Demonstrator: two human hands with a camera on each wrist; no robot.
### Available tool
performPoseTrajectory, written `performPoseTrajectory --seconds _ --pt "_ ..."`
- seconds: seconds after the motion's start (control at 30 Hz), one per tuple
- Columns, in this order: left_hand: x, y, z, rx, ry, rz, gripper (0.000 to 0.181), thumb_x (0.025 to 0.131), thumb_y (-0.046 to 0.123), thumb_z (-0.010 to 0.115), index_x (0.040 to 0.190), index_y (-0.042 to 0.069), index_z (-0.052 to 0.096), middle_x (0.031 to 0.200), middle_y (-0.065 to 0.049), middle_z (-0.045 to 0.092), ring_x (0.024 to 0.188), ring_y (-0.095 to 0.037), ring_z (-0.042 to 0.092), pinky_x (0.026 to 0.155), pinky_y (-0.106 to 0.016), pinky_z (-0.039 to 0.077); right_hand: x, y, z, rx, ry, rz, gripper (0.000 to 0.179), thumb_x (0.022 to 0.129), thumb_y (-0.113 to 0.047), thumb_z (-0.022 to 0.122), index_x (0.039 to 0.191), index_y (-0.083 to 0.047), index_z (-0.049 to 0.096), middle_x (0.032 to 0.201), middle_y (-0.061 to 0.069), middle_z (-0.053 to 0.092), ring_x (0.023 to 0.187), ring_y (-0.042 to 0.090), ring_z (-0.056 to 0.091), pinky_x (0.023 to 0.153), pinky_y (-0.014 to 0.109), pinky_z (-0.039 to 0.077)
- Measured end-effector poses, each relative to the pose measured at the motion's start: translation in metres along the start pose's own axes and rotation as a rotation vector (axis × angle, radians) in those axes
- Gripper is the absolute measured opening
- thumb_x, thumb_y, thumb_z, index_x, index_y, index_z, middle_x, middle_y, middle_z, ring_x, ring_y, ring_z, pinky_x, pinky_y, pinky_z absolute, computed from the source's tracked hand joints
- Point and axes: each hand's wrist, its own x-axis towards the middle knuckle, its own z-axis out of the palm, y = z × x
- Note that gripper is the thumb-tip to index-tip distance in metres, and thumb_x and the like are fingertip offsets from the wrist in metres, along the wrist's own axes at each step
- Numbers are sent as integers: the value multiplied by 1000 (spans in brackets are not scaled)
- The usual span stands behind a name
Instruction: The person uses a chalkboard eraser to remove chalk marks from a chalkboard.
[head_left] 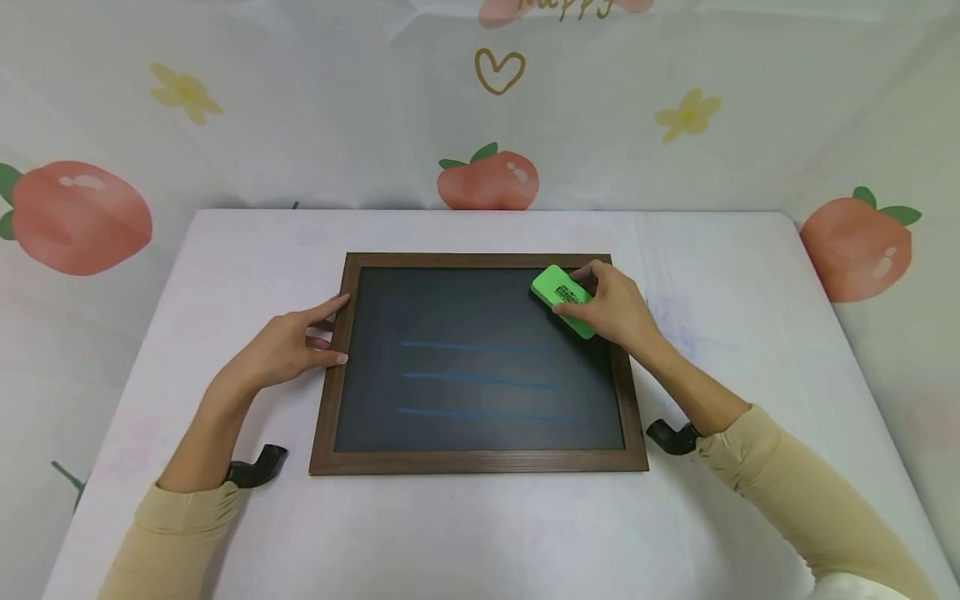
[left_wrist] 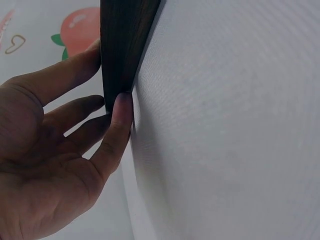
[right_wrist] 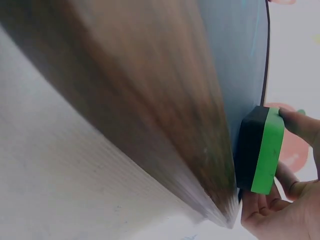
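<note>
A small blackboard with a brown wooden frame lies on the white table. Three blue lines run across its middle and lower part. My right hand grips a green eraser by its sides, thumb on the near side, over the board's upper right corner. From the right wrist view, the black underside of the eraser faces the board, close to its surface. At the frame's left side, my left hand is spread, its fingertips against the outer edge. The left wrist view shows those fingertips touching the frame.
Behind the table hangs a white backdrop printed with peaches and flowers. A black wrist mount sits on the left forearm and another one on the right. Faint blue smudges mark the tabletop right of the board.
</note>
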Motion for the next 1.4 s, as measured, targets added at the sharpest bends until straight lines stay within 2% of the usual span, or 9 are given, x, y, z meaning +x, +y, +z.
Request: performPoseTrajectory --seconds 0.47,0.87,1.4 --pt "2 1 0 0 -3 -5 89 86 15 79 158 14 26 138 -29 50 106 -32 64 87 -45 50 -14 2 -1 -1 10 -29 57 86 -29 80 133 -4 61 125 19 60 107 32 61 84 46 50" --pt "1 0 2 -19 -3 -7 91 85 15 80 158 14 26 137 -30 51 106 -33 64 86 -45 51 -30 3 3 -56 -6 -73 64 87 -27 78 142 -6 54 132 17 56 107 32 59 85 45 49" --pt "0 0 1 -8 -1 0 91 86 16 79 159 13 25 136 -30 51 107 -34 63 87 -46 51 -35 0 13 -75 32 -136 64 82 -25 83 138 -5 59 128 16 62 102 30 64 78 41 52"
